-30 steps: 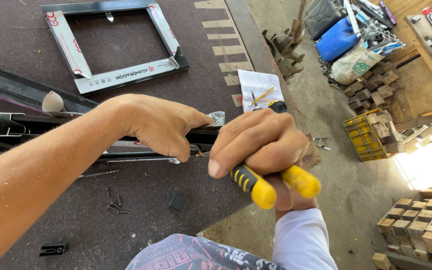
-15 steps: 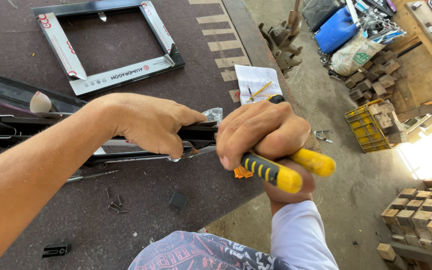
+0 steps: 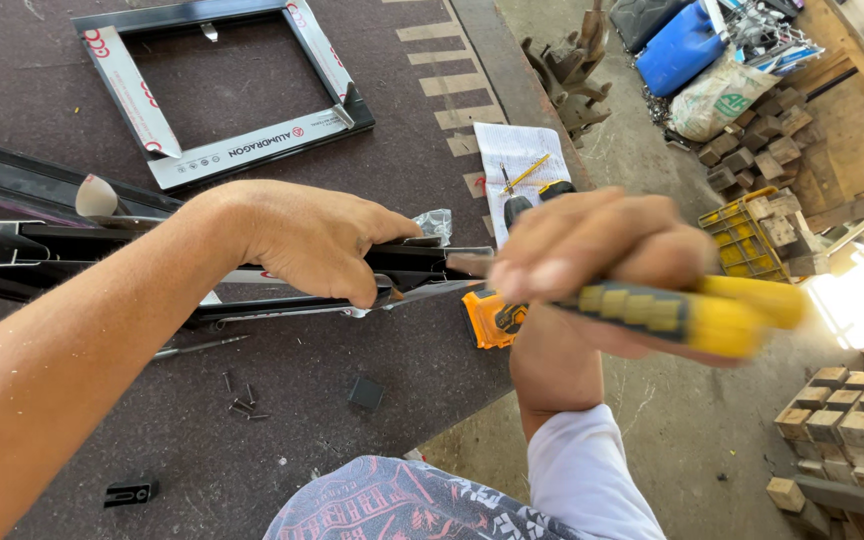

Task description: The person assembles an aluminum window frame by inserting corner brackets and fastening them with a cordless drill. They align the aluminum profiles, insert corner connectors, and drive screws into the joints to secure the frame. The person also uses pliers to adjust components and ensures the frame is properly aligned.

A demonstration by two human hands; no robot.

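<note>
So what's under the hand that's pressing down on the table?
Under the left hand lies a long black metal bar on the dark table. The palm hides the stretch it presses, so nothing shows there.

two hands: left hand (image 3: pixel 317 240), right hand (image 3: pixel 592 255). one yellow-handled tool (image 3: pixel 692 315), one rectangular frame (image 3: pixel 222 95), one sheet of paper (image 3: pixel 522 165), one blue drum (image 3: pixel 687 45), one yellow crate (image 3: pixel 742 235).

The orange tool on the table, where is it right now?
In the head view the orange tool lies near the table's right edge, just beyond the dark metal profile's end, partly hidden behind the right hand.
</note>
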